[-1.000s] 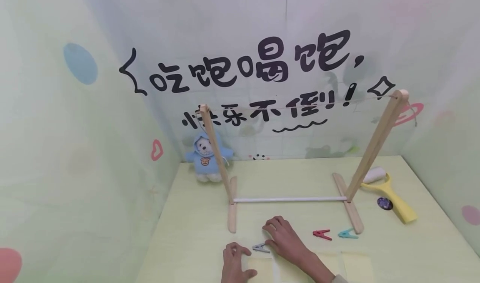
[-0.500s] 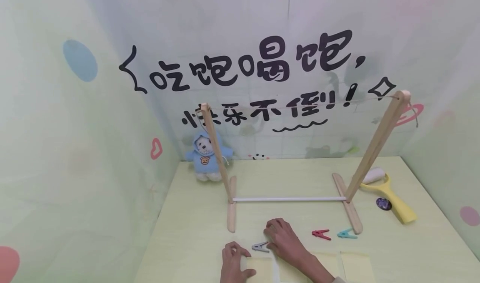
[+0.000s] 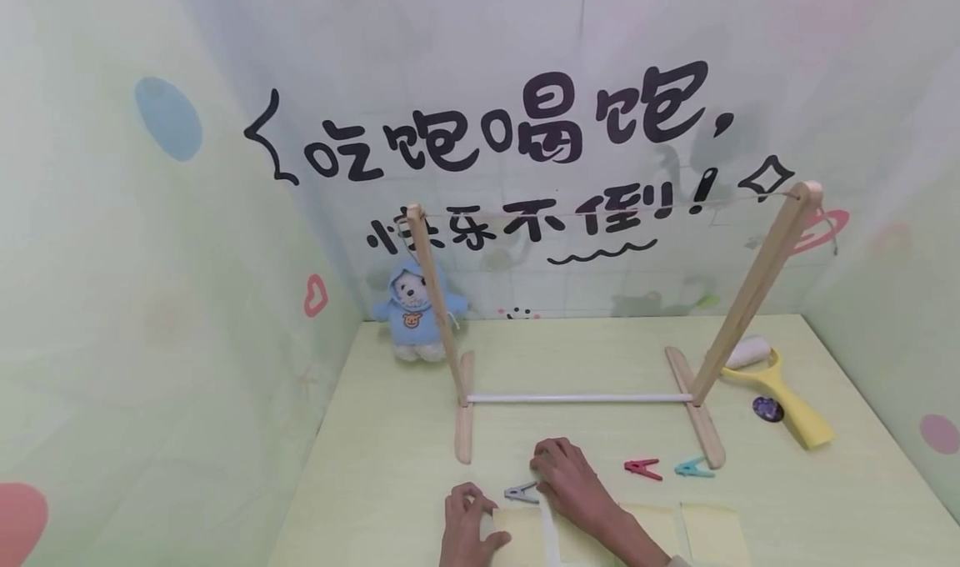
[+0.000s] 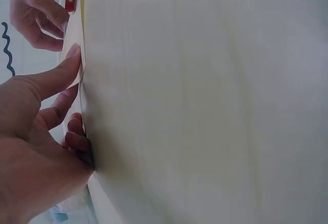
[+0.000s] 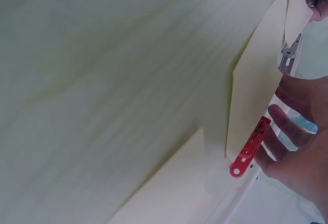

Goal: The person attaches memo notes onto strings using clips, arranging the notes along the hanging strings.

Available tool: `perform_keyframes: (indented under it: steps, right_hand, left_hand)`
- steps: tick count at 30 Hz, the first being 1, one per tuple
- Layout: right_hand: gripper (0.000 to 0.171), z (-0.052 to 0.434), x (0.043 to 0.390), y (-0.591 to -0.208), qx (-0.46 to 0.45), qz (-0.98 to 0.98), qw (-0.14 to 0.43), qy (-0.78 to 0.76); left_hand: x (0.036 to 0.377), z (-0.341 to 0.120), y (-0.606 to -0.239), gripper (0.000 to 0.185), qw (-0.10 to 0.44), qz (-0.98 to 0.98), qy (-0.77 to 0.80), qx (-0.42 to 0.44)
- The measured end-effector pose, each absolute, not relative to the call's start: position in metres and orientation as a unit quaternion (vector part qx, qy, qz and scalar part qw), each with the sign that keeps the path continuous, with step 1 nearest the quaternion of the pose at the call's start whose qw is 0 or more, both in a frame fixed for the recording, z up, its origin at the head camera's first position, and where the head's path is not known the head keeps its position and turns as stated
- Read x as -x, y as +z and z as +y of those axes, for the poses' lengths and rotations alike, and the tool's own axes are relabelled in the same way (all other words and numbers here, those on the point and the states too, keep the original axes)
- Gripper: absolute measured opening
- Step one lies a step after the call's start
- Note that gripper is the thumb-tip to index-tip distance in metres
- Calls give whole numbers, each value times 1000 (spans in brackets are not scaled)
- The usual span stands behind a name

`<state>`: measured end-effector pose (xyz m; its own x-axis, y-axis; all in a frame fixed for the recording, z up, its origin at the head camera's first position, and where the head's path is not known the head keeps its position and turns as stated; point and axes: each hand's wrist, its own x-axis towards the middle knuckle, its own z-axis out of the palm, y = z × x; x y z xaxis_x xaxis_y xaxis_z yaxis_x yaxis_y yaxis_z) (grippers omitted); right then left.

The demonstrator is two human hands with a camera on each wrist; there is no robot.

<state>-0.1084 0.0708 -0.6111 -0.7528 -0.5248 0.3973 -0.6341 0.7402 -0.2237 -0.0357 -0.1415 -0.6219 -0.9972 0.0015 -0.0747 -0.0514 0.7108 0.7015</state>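
In the head view my left hand (image 3: 468, 529) is at the bottom, its thumb and fingers at the left edge of a pale yellow paper note (image 3: 521, 542). The left wrist view shows that hand's thumb (image 4: 64, 73) on the note and a finger behind it, pinching it. Just beyond the note a grey clothespin (image 3: 521, 492) lies on the table, between both hands. My right hand (image 3: 573, 479) rests loosely bent beside the clothespin and holds nothing. A red clothespin (image 3: 642, 469) and a teal clothespin (image 3: 695, 468) lie to its right.
Several more yellow notes, such as the rightmost note (image 3: 712, 534), lie along the front. Behind stands a wooden frame (image 3: 750, 308) with a string across its top and a white rod (image 3: 577, 398) low down. A plush bear (image 3: 412, 317) and a yellow-handled roller (image 3: 795, 408) stand farther back.
The note at my left hand has risen slightly, its top edge now nearer the grey clothespin. My right hand has shifted very little. The clothespins have stayed in place.
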Motion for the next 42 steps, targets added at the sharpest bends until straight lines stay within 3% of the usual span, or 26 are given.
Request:
perform_keyframes:
  steps: [4,14,22,29,33,36,39,42]
  right_hand:
    - [23,70,108,-610,-307,-918,160,192]
    - [35,69,106,-604,-310,-920,152,187]
    - [42,72,101,-604,-338,-913,172,150]
    - [36,74,99,-603,-327,-918,169,145]
    - [37,75,98,-597,-320,-911,191,176]
    - [33,76,97,-591,-305,-908,168,232]
    - [30,77,95,-587,-286,-895,108,324]
    - [32,80,96,-584,-260,-869,62,416]
  left_hand:
    - [39,-141,-621,31,44,923,381,16]
    - [47,-137,-618,19,70,922,380,37]
    - [34,-137,-621,19,-25,942,335,-7]
    - [44,-139,-618,13,80,905,416,36]
    - [44,-139,-620,11,80,904,418,41]
    - [41,-139,-621,11,53,911,408,27]
    - [36,-142,-623,13,12,916,401,-1]
    - [34,-147,-620,17,14,901,433,-28]
